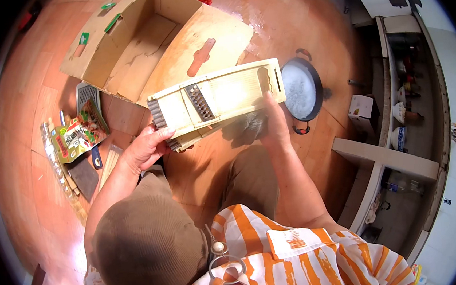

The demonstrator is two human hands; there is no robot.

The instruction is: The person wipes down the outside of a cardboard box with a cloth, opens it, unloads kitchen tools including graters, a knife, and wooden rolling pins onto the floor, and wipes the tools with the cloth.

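Across the tiled floor (28, 185) I saw a cardboard box (85, 60) crowding the upper left, a packet (78, 139) at left, and a pan (318, 88) at upper right, its edge partly blocked by the slicer (237, 91), which my left hand (148, 147) and right hand (275, 120) pinched at upper centre.

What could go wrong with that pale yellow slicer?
The left hand grips the slicer not far from its metal strip, so sliding fingers might get scraped if it's sharp. If the right hand slipped, the slicer could drop near the pan and perhaps splash its white, foamy-looking contents.
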